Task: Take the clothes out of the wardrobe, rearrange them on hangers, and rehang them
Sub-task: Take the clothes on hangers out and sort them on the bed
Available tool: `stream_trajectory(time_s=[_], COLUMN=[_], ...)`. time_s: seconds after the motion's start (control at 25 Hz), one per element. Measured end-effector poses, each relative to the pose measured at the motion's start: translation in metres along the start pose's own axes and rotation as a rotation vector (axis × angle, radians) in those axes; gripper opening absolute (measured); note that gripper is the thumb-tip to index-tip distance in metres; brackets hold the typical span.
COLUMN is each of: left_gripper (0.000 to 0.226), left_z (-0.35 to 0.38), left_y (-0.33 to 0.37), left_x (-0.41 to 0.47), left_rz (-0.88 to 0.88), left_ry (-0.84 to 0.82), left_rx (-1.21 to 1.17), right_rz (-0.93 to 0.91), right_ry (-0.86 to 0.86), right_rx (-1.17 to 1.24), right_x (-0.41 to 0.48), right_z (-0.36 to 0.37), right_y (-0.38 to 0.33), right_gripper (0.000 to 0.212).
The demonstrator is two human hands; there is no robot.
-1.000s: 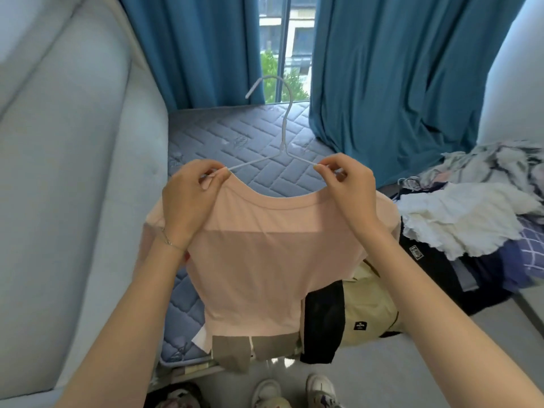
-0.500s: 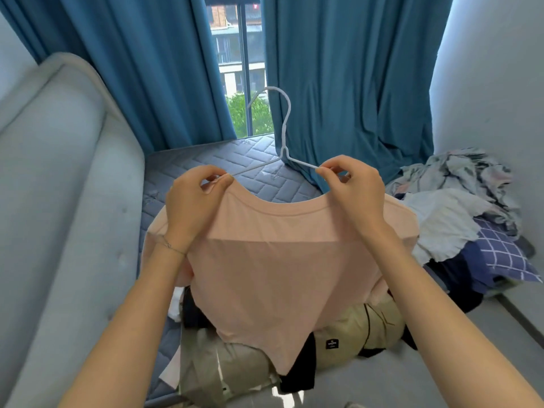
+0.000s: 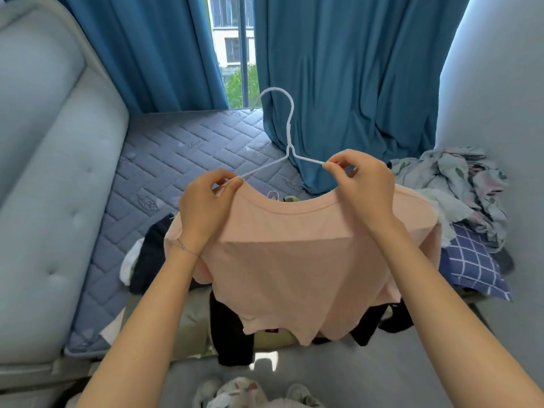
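While teal curtains (image 3: pixel 338 69) hang in soft heavy folds across the back, a narrow gap between them shows a window (image 3: pixel 235 39). Padded pale headboard (image 3: pixel 44 172) on the left, smooth fabric, button-tufted, rounded top edge. Bare mattress (image 3: pixel 182 160) beside it, grey-blue, quilted in a slanted brick pattern with small leaf marks.

Pink t-shirt (image 3: pixel 294 260) is held up in the air over the foot of the mattress, centre of view. Soft matte knit, ribbed round neckline, short sleeves drooping, hem hanging uneven. Its shoulders sit on a hanger (image 3: pixel 290 128): thin white wire, long open hook curving up and left, twisted neck, two sloping arms that run under the fabric.

Crumpled pile of clothes (image 3: pixel 459 184) against the right wall, pale greys and white, with a navy cloth (image 3: pixel 471 263) in a white grid at its lower edge. Black and khaki garments (image 3: pixel 191 328) lie heaped under the shirt, partly hidden.

Left hand (image 3: pixel 203 207): fingers (image 3: pixel 228 188) curled, thumb and forefinger pinched on the neckline edge where the wire arm enters. Right hand (image 3: pixel 362 184): fingertips together, pinching the other wire arm at the shirt's shoulder.

Thin chain bracelet (image 3: pixel 184 248) on the left wrist.
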State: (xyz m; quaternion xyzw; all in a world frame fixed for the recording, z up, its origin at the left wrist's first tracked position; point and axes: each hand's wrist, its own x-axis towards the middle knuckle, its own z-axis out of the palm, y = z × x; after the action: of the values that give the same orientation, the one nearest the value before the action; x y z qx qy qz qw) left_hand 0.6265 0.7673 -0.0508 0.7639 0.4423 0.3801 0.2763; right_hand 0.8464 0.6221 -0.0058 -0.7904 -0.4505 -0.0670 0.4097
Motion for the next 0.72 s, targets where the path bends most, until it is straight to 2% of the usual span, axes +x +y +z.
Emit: stream_trajectory(time_s=[0.28, 0.56, 0.72], left_gripper=[0.015, 0.020, 0.021], left_z=[0.080, 0.178, 0.241], left_y=[-0.044, -0.151, -0.195], left_x=[0.006, 0.043, 0.063], left_rz=[-0.077, -0.191, -0.256], left_ry=[-0.061, -0.299, -0.340], left_rx=[0.023, 0.089, 0.080], right_rz=[0.040, 0.226, 0.287], right_ry=[-0.119, -0.351, -0.395], right_rx=[0.008, -0.038, -0.045], right_x=[0.021, 0.036, 0.050], right_z=[0.057, 0.179, 0.242], right_y=[0.075, 0.162, 0.214], right_gripper=[0.010, 0.009, 0.010])
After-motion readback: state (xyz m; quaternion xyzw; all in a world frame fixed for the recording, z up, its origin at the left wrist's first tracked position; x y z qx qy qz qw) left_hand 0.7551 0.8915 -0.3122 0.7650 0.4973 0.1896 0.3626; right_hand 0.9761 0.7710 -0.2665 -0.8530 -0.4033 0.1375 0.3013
